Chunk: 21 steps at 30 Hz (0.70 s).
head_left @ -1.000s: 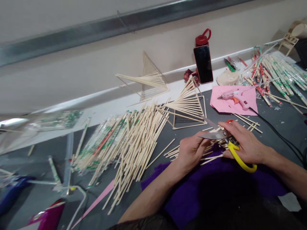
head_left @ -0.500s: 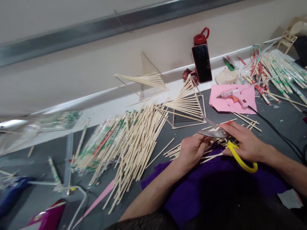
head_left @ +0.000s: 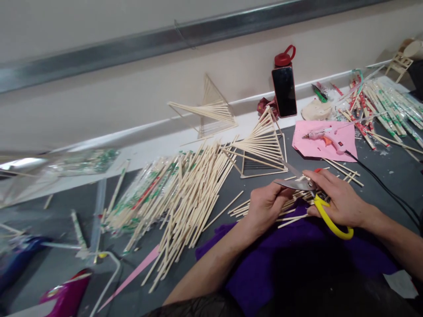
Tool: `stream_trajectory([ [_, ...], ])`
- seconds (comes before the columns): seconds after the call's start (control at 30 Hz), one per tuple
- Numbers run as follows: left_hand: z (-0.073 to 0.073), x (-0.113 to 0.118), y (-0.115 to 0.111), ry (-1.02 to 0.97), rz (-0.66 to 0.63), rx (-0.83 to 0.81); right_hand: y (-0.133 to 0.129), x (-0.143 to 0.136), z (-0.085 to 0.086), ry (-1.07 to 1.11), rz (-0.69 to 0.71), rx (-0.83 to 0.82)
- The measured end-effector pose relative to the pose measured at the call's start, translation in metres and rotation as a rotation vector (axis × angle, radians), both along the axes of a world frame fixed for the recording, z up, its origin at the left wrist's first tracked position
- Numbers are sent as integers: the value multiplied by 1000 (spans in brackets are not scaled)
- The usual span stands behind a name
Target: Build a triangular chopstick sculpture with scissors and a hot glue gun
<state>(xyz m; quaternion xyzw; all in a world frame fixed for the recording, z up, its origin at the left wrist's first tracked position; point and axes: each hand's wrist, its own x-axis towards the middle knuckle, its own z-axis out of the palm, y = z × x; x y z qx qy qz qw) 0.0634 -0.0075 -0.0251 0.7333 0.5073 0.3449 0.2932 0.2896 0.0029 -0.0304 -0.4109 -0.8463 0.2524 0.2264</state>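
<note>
My right hand (head_left: 343,200) grips scissors (head_left: 325,215) with a yellow loop handle, a bit of red showing by its fingers. The scissor blades are spread and point left. Pinched close by the lower blade, my left hand (head_left: 264,204) has its fingers pressed together; whatever lies between them is hidden. Several thin wooden chopsticks (head_left: 292,218) lie under and between both hands, partly over a purple cloth (head_left: 251,264). Just beyond the blades stands a twisted frame of glued sticks (head_left: 261,147).
A heap of bare chopsticks (head_left: 188,202) and wrapped ones (head_left: 132,200) lie to the left. A second stick frame (head_left: 211,112) leans by the wall. Behind are a phone (head_left: 284,92) against a red-capped bottle (head_left: 284,57) and a corded glue gun (head_left: 325,138) on pink paper (head_left: 299,147).
The view has shifted slightly, so the table things sit a little further right. Both hands and the scissors keep nearly the same pose, blades still apart.
</note>
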Motion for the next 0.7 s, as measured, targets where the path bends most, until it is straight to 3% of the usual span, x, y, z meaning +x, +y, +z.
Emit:
stream_trajectory([
  [0.23,5,-1,0,-16,-73,-4,2,2,4,-15,35,-25],
  [0.7,-4,5,0,-63,-37,-90,-1,7,-9,8,37,24],
])
